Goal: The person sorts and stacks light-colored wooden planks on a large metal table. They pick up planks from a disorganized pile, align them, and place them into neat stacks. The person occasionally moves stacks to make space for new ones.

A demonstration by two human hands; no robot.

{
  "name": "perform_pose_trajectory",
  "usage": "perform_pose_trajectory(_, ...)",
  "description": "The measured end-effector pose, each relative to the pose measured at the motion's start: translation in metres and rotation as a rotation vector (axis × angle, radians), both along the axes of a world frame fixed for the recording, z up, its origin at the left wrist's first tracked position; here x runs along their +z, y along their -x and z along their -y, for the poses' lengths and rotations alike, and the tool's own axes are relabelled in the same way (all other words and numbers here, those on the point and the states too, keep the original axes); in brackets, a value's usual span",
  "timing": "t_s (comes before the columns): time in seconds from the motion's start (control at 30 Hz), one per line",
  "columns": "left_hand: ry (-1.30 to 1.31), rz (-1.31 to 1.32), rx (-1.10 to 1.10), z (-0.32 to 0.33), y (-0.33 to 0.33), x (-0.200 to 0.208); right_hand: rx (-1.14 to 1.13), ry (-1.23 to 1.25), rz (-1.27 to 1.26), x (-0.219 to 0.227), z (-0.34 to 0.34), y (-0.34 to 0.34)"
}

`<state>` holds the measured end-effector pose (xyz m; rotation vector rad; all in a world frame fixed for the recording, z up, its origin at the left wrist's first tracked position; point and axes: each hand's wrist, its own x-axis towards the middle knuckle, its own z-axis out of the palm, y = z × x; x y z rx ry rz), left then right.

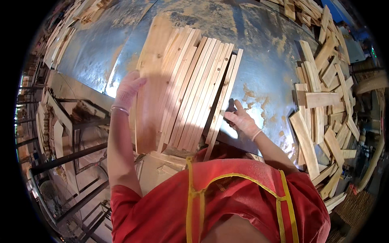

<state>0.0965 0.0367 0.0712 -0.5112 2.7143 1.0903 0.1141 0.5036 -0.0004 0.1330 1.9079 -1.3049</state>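
A row of pale wooden boards (pixel 194 89) stands on edge, side by side, across the metal table in front of me. At the row's left end a wide wooden board (pixel 152 89) shows its broad face, smeared by motion. My left hand (pixel 128 87), in a white glove, grips this board by its left edge. My right hand (pixel 242 120), also gloved, is just right of the row, thumb and forefinger apart, holding nothing. Beside its fingers, the last narrow board (pixel 227 95) leans slightly away from the others, leaving a dark gap.
The metal table (pixel 267 73) is dusted with sawdust. Loose boards (pixel 320 105) lie in an untidy heap along its right side. More wood (pixel 65 44) is stacked at the far left. Below left stand a metal frame (pixel 77 162) and a fan (pixel 60 202).
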Motion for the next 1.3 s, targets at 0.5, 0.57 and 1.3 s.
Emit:
perform_pose_trajectory(0.5, 0.843, -0.133, -0.037, -0.086, -0.009, 0.011, -0.258, -0.219, -0.233, -0.032, 0.010, -0.014)
perform_pose_trajectory(0.57, 0.891, -0.160, -0.062, -0.098, -0.011, 0.011, -0.276, -0.326, -0.457, -0.021, 0.016, -0.011)
perform_pose_trajectory(1.3, -0.254, -0.082, 0.050, -0.097, -0.044, -0.061, -0.083, -0.520, -0.597, -0.029, 0.071, -0.012)
